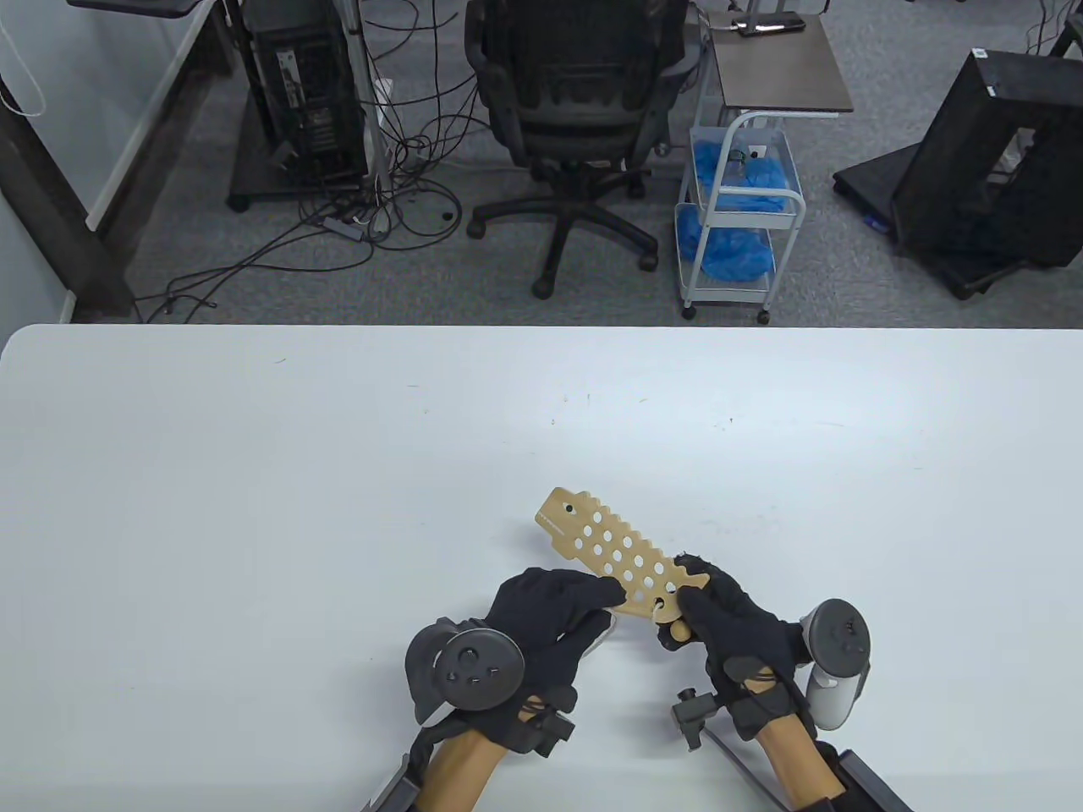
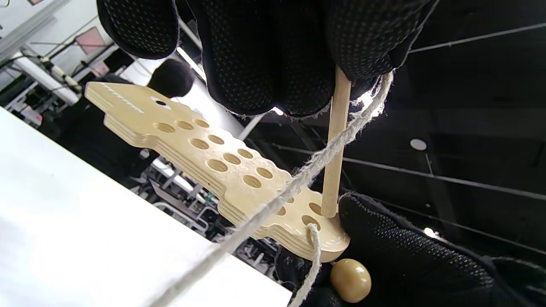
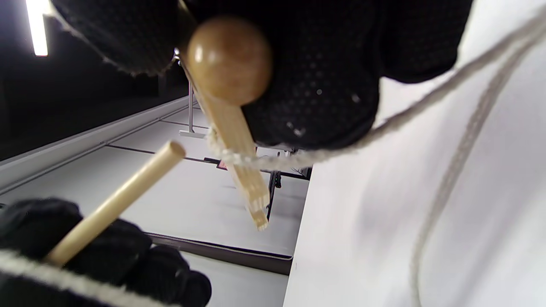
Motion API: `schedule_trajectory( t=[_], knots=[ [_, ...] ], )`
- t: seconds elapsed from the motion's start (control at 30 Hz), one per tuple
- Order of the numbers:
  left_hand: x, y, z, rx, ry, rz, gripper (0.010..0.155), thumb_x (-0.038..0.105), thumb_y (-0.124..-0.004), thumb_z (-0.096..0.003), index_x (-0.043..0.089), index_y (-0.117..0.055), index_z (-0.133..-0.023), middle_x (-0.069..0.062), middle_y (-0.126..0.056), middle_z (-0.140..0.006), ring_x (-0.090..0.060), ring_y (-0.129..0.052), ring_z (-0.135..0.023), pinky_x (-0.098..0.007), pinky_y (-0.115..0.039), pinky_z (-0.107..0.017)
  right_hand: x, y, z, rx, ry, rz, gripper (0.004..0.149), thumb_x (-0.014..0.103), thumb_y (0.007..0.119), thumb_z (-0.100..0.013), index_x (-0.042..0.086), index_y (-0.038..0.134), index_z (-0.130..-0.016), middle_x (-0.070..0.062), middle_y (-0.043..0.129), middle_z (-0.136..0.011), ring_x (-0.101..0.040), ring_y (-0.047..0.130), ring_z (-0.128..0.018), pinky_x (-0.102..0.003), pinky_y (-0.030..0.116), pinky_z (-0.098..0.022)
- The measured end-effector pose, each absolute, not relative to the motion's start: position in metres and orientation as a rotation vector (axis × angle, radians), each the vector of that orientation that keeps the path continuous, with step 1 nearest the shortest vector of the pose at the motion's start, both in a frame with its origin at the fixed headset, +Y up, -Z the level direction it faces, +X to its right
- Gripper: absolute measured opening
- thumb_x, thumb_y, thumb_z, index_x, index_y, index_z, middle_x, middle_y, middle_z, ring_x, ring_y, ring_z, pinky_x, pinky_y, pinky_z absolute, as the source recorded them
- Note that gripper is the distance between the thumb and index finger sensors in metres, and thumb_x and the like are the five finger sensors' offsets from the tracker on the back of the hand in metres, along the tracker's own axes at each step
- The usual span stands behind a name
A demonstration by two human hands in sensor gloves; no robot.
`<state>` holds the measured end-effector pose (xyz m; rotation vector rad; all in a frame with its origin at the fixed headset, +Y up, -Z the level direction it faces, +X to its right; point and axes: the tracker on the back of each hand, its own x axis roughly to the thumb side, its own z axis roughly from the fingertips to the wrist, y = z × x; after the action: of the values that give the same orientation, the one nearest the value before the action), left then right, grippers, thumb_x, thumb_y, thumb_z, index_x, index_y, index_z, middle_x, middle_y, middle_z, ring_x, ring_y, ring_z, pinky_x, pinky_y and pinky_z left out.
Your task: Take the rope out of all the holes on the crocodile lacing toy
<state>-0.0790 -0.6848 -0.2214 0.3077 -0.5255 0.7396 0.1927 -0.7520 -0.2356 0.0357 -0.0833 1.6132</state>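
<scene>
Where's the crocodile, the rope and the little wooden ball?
Crocodile [image 1: 602, 541]: table view, middle of its holed body.
Rope [image 2: 273, 204]: left wrist view, strand crossing the board.
Ball [image 2: 350, 280]: left wrist view, its centre.

Left hand [image 2: 273, 51] pinches the stick [image 2: 335, 145] and rope [image 2: 273, 204] above the crocodile [image 2: 213, 164]; right hand [image 2: 405, 251] grips its end, beside a bead [image 2: 350, 280].

Black dotted-fabric gloves cover each grip, left [image 1: 550, 613] and right [image 1: 732, 626], with grey round trackers strapped on.
</scene>
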Motion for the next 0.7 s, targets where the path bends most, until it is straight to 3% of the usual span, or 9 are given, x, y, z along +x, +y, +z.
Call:
schedule_trajectory(
  t=[0.13, 0.17, 0.2, 0.37, 0.4, 0.43, 0.47, 0.53, 0.7],
  knots=[
    [-0.075, -0.682, -0.218, 0.334, -0.529, 0.655, 0.041, 0.041, -0.081, -0.0488, 0.039, -0.084, -0.090, 0.004, -0.094, -0.083, -0.017, -0.095, -0.072, -0.059, -0.072, -0.067, 0.187, -0.753, -0.235, 0.063, -0.058, 1.616, 0.050, 0.035, 0.083, -0.044, 0.011, 0.077, -0.088, -0.020, 0.097, -0.062, -0.034, 0.101, -0.038, -0.058, 0.078, -0.041],
    [-0.074, -0.681, -0.216, 0.344, -0.538, 0.615, 0.042, 0.035, -0.085, -0.0478, 0.039, -0.085, -0.090, 0.004, -0.094, -0.083, -0.017, -0.095, -0.072, -0.059, -0.071, -0.067, 0.186, -0.753, -0.235, 0.069, -0.053, 1.620, 0.050, 0.035, 0.083, -0.044, 0.011, 0.077, -0.088, -0.020, 0.097, -0.062, -0.034, 0.101, -0.038, -0.058, 0.078, -0.041],
    [-0.072, -0.680, -0.216, 0.351, -0.546, 0.586, 0.041, 0.041, -0.081, -0.0486, 0.039, -0.084, -0.090, 0.004, -0.094, -0.083, -0.017, -0.095, -0.072, -0.059, -0.071, -0.067, 0.185, -0.753, -0.235, 0.073, -0.051, 1.623, 0.050, 0.035, 0.083, -0.044, 0.011, 0.077, -0.088, -0.020, 0.097, -0.061, -0.034, 0.101, -0.038, -0.058, 0.078, -0.041],
    [-0.064, -0.676, -0.208, 0.396, -0.595, 0.452, 0.041, 0.041, -0.082, -0.0484, 0.040, -0.085, -0.089, 0.004, -0.094, -0.084, -0.017, -0.094, -0.073, -0.059, -0.071, -0.068, 0.184, -0.753, -0.235, 0.079, -0.049, 1.654, 0.050, 0.034, 0.084, -0.043, 0.012, 0.078, -0.087, -0.021, 0.098, -0.060, -0.034, 0.101, -0.037, -0.058, 0.078, -0.040],
    [-0.062, -0.675, -0.207, 0.406, -0.602, 0.429, 0.042, 0.035, -0.085, -0.0475, 0.040, -0.086, -0.089, 0.004, -0.094, -0.084, -0.017, -0.094, -0.073, -0.059, -0.071, -0.068, 0.184, -0.753, -0.234, 0.078, -0.047, 1.656, 0.050, 0.034, 0.084, -0.043, 0.012, 0.078, -0.087, -0.021, 0.098, -0.060, -0.034, 0.101, -0.037, -0.058, 0.079, -0.040],
    [-0.061, -0.674, -0.206, 0.418, -0.608, 0.405, 0.041, 0.041, -0.082, -0.0482, 0.040, -0.086, -0.089, 0.004, -0.094, -0.084, -0.017, -0.094, -0.073, -0.059, -0.070, -0.068, 0.184, -0.754, -0.234, 0.076, -0.041, 1.654, 0.050, 0.034, 0.084, -0.043, 0.012, 0.078, -0.087, -0.021, 0.098, -0.060, -0.034, 0.101, -0.037, -0.059, 0.079, -0.040],
    [-0.060, -0.673, -0.204, 0.435, -0.616, 0.374, 0.042, 0.035, -0.086, -0.0472, 0.040, -0.086, -0.089, 0.004, -0.093, -0.084, -0.017, -0.094, -0.073, -0.059, -0.070, -0.068, 0.183, -0.754, -0.234, 0.072, -0.031, 1.647, 0.050, 0.034, 0.084, -0.043, 0.012, 0.079, -0.087, -0.022, 0.098, -0.060, -0.034, 0.101, -0.037, -0.059, 0.079, -0.040],
    [-0.057, -0.670, -0.200, 0.470, -0.632, 0.310, 0.041, 0.041, -0.083, -0.0479, 0.040, -0.087, -0.088, 0.004, -0.094, -0.084, -0.017, -0.094, -0.073, -0.059, -0.070, -0.068, 0.182, -0.755, -0.234, 0.064, -0.017, 1.633, 0.050, 0.034, 0.084, -0.042, 0.013, 0.079, -0.087, -0.022, 0.098, -0.060, -0.034, 0.101, -0.037, -0.059, 0.079, -0.040],
    [-0.045, -0.666, -0.189, 0.515, -0.691, 0.206, 0.041, 0.041, -0.085, -0.0469, 0.039, -0.088, -0.087, 0.003, -0.094, -0.083, -0.017, -0.094, -0.072, -0.059, -0.070, -0.068, 0.181, -0.758, -0.233, 0.022, 0.001, 1.611, 0.050, 0.034, 0.084, -0.042, 0.013, 0.079, -0.087, -0.022, 0.098, -0.059, -0.034, 0.102, -0.036, -0.059, 0.079, -0.039]
  ],
)
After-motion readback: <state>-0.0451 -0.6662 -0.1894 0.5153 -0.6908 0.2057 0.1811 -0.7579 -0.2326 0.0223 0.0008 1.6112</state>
